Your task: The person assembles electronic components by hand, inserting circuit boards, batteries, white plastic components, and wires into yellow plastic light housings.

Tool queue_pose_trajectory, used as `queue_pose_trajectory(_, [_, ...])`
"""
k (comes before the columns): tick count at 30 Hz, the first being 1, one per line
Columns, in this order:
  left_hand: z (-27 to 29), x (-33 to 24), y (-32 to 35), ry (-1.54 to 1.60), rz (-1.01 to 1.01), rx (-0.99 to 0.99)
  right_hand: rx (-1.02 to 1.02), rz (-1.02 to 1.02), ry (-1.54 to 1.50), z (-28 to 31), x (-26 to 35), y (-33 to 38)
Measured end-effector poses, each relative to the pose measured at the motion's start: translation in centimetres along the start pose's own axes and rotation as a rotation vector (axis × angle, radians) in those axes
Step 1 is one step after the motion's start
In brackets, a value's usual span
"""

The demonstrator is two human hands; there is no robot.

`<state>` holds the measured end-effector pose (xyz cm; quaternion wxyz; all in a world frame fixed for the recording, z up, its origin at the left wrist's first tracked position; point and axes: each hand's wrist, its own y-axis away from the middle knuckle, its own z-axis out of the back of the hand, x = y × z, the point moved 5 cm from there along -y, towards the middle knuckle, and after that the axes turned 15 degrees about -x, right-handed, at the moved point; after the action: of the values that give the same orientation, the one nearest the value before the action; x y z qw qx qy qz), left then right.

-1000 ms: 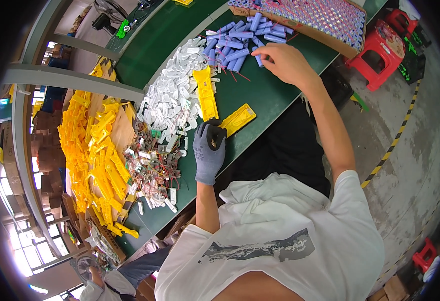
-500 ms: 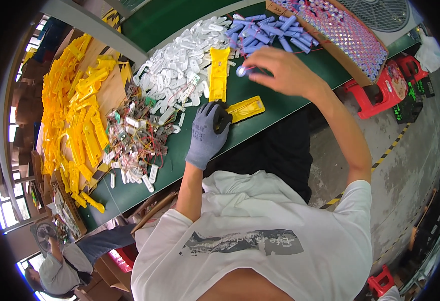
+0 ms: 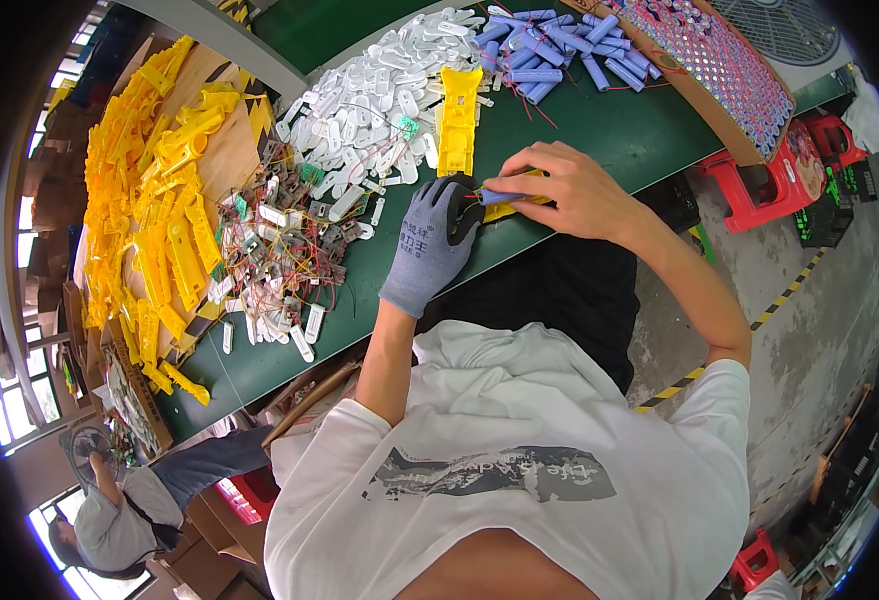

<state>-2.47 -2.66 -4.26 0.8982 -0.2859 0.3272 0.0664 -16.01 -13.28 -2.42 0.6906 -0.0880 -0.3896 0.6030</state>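
Note:
My left hand, in a grey glove with dark fingertips, is closed on the left end of a yellow plastic shell near the table's front edge. My bare right hand pinches a blue cylindrical battery cell between thumb and fingers. The cell lies over the shell, its left end close to the gloved fingertips; a red wire shows there. Most of the shell is hidden by both hands and the cell. Just beyond the glove, another yellow shell lies lengthwise, hollow side up.
White plastic pieces and blue wired cells are heaped at the back of the green table. Wired circuit parts and yellow shells lie left. A carton of cells stands right. Another person is at lower left.
My right hand has come down toward me with the battery cell, from above the table to the yellow shell at my left hand. My left hand keeps its hold; the view has shifted slightly.

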Motion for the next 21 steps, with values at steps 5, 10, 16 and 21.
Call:
queue_pose_trajectory(5, [0.1, 0.5, 0.2, 0.045, 0.042, 0.079, -0.089, 0.137, 0.138, -1.0, 0.5, 1.2])
queue_pose_trajectory(10, [1.7, 0.1, 0.9, 0.258, 0.076, -0.019, -0.089, 0.051, 0.153, -0.3, 1.6, 1.8])
queue_pose_trajectory(16, [2.8, -1.7, 6.1, 0.169, -0.095, -0.331, 0.004, -0.098, -0.033, -1.4, -1.5, 2.8])
queue_pose_trajectory(21, [-0.5, -3.1, 8.3, 0.455, 0.540, -0.146, -0.279, -0.329, -0.215, -0.8, 1.0, 2.7])
